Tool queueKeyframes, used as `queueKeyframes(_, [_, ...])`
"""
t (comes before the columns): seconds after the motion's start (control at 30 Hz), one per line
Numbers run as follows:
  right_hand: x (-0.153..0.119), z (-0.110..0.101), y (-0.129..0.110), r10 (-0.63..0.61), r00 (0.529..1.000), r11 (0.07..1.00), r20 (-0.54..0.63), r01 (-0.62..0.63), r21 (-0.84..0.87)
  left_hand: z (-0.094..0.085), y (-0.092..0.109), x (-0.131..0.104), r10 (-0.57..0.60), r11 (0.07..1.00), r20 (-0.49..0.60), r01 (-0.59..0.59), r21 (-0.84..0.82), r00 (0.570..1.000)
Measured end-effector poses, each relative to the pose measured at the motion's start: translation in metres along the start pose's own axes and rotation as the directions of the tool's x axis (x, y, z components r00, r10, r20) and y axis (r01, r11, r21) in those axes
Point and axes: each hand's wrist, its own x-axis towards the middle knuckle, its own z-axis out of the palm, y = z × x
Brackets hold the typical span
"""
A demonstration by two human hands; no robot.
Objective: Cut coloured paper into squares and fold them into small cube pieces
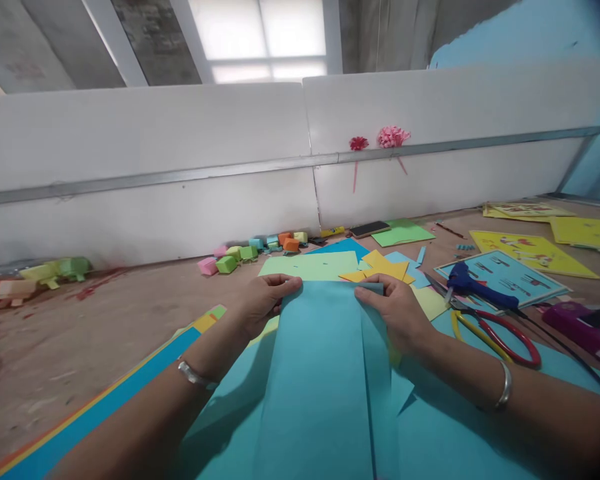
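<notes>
A light blue paper sheet (325,373) lies lengthwise in front of me, folded into a long panel with a narrower flap along its right side. My left hand (263,303) pinches the sheet's far left corner between thumb and fingers. My right hand (397,310) grips the far right corner, where the flap's edge turns over. Both wrists wear metal bangles. The sheet rests on larger turquoise paper (445,427) that covers the near surface.
Red-handled scissors (500,330), a blue glue gun (473,283) and a purple tool (583,327) lie to the right. Green, yellow and blue sheets (340,263) sit beyond my hands. Small paper cubes (253,252) line the white wall, where paper flowers (393,137) are stuck. A phone (369,229) lies farther back.
</notes>
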Motion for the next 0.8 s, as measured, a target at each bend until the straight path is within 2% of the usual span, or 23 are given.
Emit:
queueKeyframes(0.23, [0.002, -0.001, -0.003, -0.008, 0.998, 0.997, -0.061, 0.003, -0.077, 0.000, -0.003, 0.002, 0.036, 0.999, -0.068, -0.037, -0.007, 0.997])
queueKeyframes(0.43, [0.000, 0.001, -0.007, -0.060, 0.994, 0.998, -0.096, 0.057, -0.042, 0.002, 0.002, -0.009, 0.049, 0.998, -0.054, -0.050, -0.034, 0.997])
queueKeyframes(0.57, [0.001, -0.002, -0.002, -0.065, 0.997, 0.997, -0.043, 0.067, 0.030, -0.002, 0.012, -0.015, 0.165, 0.986, -0.072, -0.166, -0.005, 0.984])
queueKeyframes(0.63, [0.006, -0.007, -0.002, -0.057, 0.998, 0.998, 0.020, 0.058, -0.016, -0.006, 0.020, -0.018, 0.246, 0.969, -0.062, -0.243, 0.053, 0.967])
queueKeyframes(0.7, [0.014, -0.012, -0.008, -0.103, 0.989, 0.986, 0.102, 0.116, -0.121, -0.009, 0.030, -0.023, 0.323, 0.941, -0.034, -0.317, 0.119, 0.946])
queueKeyframes(0.8, [0.026, -0.011, -0.035, -0.311, 0.931, 0.876, 0.189, 0.358, -0.323, -0.007, 0.047, -0.034, 0.405, 0.897, 0.000, -0.397, 0.195, 0.914])
